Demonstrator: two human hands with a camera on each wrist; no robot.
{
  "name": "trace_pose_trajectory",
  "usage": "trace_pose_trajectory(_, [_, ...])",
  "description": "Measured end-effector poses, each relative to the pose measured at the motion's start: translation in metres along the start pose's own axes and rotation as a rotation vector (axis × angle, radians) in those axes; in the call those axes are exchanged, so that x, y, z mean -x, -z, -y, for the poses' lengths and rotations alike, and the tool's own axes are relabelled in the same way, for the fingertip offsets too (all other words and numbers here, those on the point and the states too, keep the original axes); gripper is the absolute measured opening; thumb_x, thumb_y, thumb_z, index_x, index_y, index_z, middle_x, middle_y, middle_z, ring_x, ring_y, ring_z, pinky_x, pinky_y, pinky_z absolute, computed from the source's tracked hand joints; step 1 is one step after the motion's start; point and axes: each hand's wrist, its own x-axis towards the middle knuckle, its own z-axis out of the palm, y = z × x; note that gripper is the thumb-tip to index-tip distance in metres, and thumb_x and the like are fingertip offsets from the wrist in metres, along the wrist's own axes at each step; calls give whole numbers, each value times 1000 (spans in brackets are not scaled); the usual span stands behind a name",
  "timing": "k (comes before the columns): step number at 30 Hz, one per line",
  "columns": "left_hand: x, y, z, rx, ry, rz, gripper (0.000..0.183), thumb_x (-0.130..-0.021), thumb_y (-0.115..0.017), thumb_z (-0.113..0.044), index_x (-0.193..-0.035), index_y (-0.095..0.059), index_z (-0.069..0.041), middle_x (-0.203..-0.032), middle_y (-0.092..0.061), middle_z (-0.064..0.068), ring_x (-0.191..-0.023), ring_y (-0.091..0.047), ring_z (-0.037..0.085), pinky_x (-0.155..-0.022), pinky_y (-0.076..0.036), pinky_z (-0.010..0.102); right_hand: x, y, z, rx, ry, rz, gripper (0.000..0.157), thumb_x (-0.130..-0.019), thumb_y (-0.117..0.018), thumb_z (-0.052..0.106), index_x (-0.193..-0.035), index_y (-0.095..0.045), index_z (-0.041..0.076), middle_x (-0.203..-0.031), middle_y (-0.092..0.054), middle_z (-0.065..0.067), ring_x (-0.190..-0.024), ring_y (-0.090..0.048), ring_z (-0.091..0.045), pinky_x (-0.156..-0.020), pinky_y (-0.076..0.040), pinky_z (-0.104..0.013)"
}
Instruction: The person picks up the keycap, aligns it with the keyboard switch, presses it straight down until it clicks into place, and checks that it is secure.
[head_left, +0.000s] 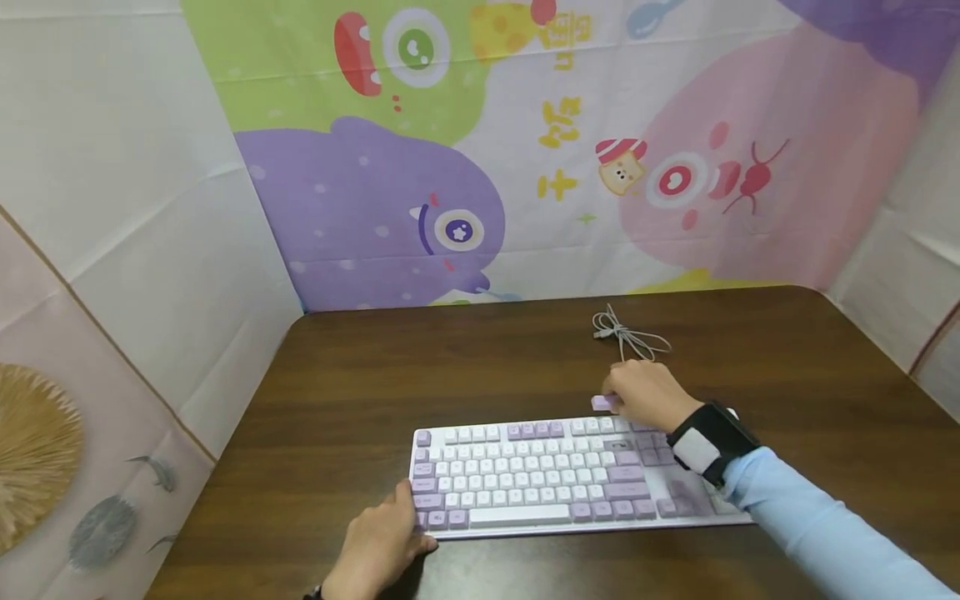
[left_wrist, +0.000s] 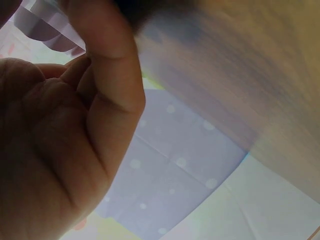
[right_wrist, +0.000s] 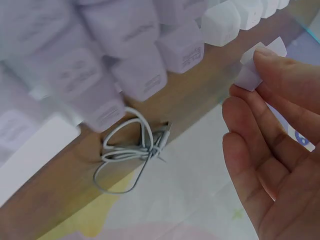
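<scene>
A white and lavender keyboard (head_left: 525, 477) lies on the brown table. At its left end my left hand (head_left: 378, 537) grips the edge, thumb by the front corner. The left wrist view shows this hand (left_wrist: 65, 135) close up with curled fingers, and a bit of the keyboard at the top left. My right hand (head_left: 645, 393) is over the keyboard's back edge, pinching a small lavender keycap (head_left: 602, 402) between thumb and fingers. In the right wrist view the keycap (right_wrist: 248, 77) stands out beyond the back row of keys, partly covered by the thumb.
A coiled pale cable (head_left: 626, 333) lies on the table (head_left: 450, 367) behind the keyboard, just past my right hand. Beyond the table's back edge hangs a cartoon-printed cloth (head_left: 540, 242), with pale cloth walls on either side.
</scene>
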Motion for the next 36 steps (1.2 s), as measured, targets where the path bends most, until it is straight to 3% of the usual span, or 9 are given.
trace_pose_trajectory(6, [-1,0,2,3,-5,-16,64,-62,-81,-34,-104,-50,3,-82,-66,17,-63,-61,37,-50,-43,45,16,5,2,-7,-12,32,13,-70,-70,0,-73,-73,12,-67,-59,3,-62,-56,-14,-49,-40,-28])
trace_pose_trajectory(13, [-2,2,2,3,10,-3,65,-63,-81,-34,-106,-50,4,-82,-66,18,-64,-62,37,-51,-43,45,29,1,8,-35,-17,55,14,-72,-68,0,-68,-68,14,-65,-60,4,-57,-40,-8,-49,-32,-25])
trace_pose_trajectory(19, [-3,2,2,3,2,-8,65,-63,-81,-34,-106,-50,4,-83,-66,18,-64,-62,37,-51,-43,45,32,0,7,-79,-55,68,12,-71,-69,2,-71,-69,14,-66,-64,4,-56,-44,-7,-49,-37,-26])
trace_pose_trajectory(26, [-3,3,0,12,7,1,64,-63,-81,-33,-106,-50,4,-83,-66,17,-65,-62,36,-52,-43,44,34,-1,9,-87,-45,65,24,-70,-69,0,-56,-60,17,-56,-49,9,-54,-35,-7,-49,-27,-23])
trace_pose_trajectory(32, [-2,2,-2,23,7,0,65,-63,-81,-31,-107,-50,6,-83,-67,18,-65,-62,36,-53,-44,45,39,-4,13,-30,9,1,45,-68,-66,-3,-47,-34,20,-53,-27,10,-52,-24,-6,-47,-15,-22])
trace_pose_trajectory(36, [1,8,-10,-33,37,13,79,-62,-82,-34,-119,-48,11,-93,-63,23,-75,-62,37,-57,-47,46,42,-6,15,25,33,-25,45,-67,-68,-1,-45,-35,20,-52,-30,10,-52,-26,-6,-47,-17,-22])
